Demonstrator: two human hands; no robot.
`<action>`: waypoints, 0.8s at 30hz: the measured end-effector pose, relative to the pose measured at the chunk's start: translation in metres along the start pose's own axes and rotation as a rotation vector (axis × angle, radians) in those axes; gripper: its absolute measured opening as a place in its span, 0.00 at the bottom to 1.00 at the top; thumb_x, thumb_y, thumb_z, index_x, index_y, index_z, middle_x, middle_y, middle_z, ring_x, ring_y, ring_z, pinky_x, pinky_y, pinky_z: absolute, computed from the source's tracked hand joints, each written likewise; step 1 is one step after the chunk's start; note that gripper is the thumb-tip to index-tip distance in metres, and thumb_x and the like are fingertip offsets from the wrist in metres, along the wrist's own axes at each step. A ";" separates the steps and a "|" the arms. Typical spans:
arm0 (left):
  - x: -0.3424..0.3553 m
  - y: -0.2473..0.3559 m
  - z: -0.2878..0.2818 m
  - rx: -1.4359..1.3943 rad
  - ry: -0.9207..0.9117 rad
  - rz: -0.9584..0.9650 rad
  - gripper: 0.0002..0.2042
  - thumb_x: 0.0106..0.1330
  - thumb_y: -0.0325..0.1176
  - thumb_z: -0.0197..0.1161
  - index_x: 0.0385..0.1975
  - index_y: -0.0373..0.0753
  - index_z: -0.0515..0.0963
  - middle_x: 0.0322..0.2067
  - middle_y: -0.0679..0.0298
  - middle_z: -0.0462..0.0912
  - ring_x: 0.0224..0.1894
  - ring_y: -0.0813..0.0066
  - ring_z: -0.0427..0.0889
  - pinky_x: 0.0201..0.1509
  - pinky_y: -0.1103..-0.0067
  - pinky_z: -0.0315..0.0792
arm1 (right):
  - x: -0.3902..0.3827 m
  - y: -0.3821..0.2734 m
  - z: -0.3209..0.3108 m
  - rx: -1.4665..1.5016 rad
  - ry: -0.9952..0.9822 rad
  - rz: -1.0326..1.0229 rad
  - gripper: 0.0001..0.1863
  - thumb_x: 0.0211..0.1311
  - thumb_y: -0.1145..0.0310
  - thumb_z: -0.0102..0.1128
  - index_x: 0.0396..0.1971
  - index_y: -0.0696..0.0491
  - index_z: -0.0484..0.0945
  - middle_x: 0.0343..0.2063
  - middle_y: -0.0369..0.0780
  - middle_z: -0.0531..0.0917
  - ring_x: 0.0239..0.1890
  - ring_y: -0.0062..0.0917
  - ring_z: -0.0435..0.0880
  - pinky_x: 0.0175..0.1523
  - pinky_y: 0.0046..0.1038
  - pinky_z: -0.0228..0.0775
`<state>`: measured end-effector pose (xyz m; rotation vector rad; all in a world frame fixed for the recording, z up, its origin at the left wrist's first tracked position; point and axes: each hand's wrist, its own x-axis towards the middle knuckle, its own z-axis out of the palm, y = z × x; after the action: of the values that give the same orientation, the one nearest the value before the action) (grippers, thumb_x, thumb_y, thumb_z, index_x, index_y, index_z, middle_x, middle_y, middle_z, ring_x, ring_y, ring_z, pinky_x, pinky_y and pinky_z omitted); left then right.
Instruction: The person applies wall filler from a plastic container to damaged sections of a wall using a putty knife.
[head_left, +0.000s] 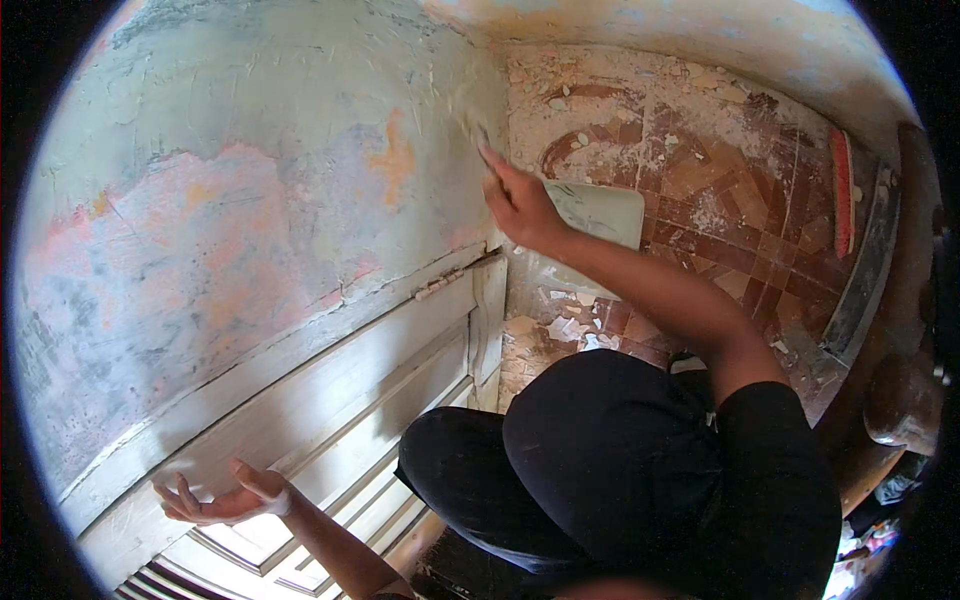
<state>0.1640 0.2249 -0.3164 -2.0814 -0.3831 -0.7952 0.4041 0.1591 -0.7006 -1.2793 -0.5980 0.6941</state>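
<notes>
My right hand (518,203) is closed around the handle of a scraper (483,143), its blade blurred against the plastered wall (290,90) near the corner. The wall is pale grey-green, with rough pink, lilac and orange patches lower down. At lower left, my left hand (225,500) is held palm up with its fingers apart and nothing in it. It is beside the white wooden panelling (330,405) below the wall; whether it touches the wood I cannot tell. A pale rectangular tray (610,213) lies on the floor, partly hidden by my right forearm.
Dust and paint flakes cover the brown patterned floor (735,205). A long red strip-shaped object (843,190) stands by the far-right wall. Dark wooden furniture (905,395) borders the right side. A small metal bolt (440,284) sits on the panelling's top edge.
</notes>
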 end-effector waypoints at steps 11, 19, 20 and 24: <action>0.001 0.003 -0.001 0.015 0.014 -0.022 0.30 0.55 0.60 0.60 0.47 0.41 0.71 0.56 0.51 0.69 0.63 0.53 0.60 0.69 0.52 0.42 | -0.007 0.009 0.049 -0.044 0.024 -0.247 0.27 0.63 0.72 0.47 0.62 0.59 0.58 0.25 0.48 0.75 0.27 0.38 0.76 0.37 0.35 0.69; 0.000 -0.001 0.003 -0.017 0.012 0.002 0.29 0.56 0.58 0.59 0.47 0.39 0.70 0.56 0.51 0.70 0.64 0.53 0.60 0.71 0.52 0.36 | 0.047 0.028 0.015 -0.064 0.141 -0.075 0.28 0.63 0.68 0.46 0.62 0.61 0.56 0.35 0.57 0.76 0.40 0.50 0.75 0.47 0.42 0.68; -0.001 -0.003 0.003 -0.013 0.003 0.014 0.29 0.56 0.58 0.59 0.47 0.38 0.70 0.56 0.51 0.70 0.64 0.53 0.59 0.71 0.52 0.36 | 0.058 0.029 0.018 -0.065 0.144 -0.072 0.28 0.63 0.68 0.46 0.62 0.61 0.56 0.35 0.57 0.76 0.40 0.50 0.75 0.47 0.42 0.68; 0.002 0.005 0.003 0.016 0.003 -0.009 0.29 0.58 0.57 0.58 0.48 0.38 0.69 0.55 0.51 0.70 0.65 0.54 0.59 0.70 0.52 0.38 | 0.042 0.041 0.042 -0.117 0.052 -0.167 0.30 0.65 0.69 0.48 0.65 0.57 0.53 0.35 0.52 0.75 0.36 0.41 0.76 0.43 0.36 0.68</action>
<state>0.1693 0.2241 -0.3200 -2.0651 -0.3966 -0.7980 0.3953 0.2237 -0.7317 -1.3348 -0.7020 0.4921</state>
